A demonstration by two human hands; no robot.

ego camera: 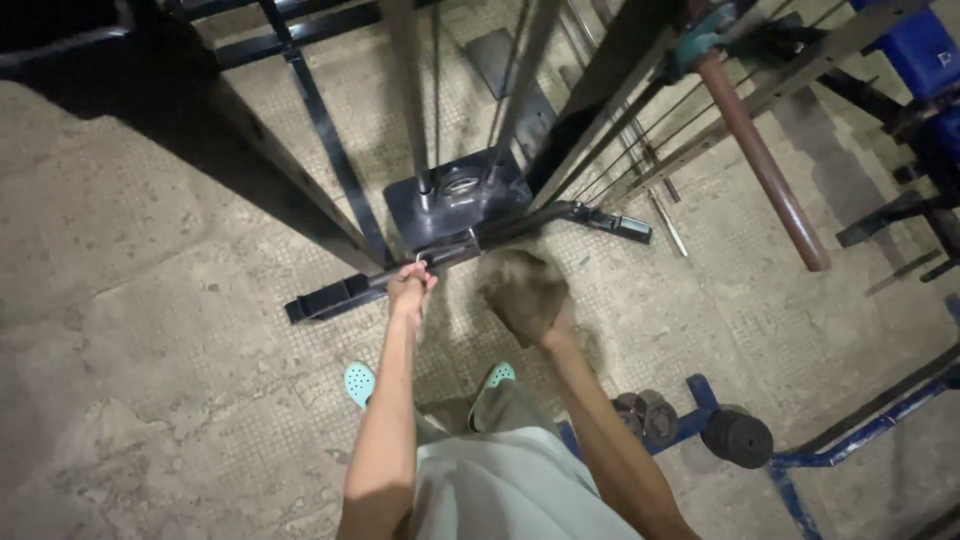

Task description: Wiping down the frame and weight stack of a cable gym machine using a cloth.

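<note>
My left hand (411, 285) is pinched shut on a small metal pin (420, 262) right at the black base bar (470, 245) of the weight machine, down by the floor. My right hand (524, 297) is blurry, looks fisted, can't tell if it holds anything.

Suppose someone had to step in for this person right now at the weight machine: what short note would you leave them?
Left hand: closed on a small metal pin or hook at the dark steel base bar of the machine.
Right hand: a blurred loose fist hovering just short of the same bar, holding nothing that can be made out.
Things: the black rectangular weight plate sits low on the two upright guide rods, right behind the bar. Dark round dumbbells lie on a blue floor rack at the right.
Done: the pin is gripped.
Left: whether it is going in or coming out cannot be told.
</note>
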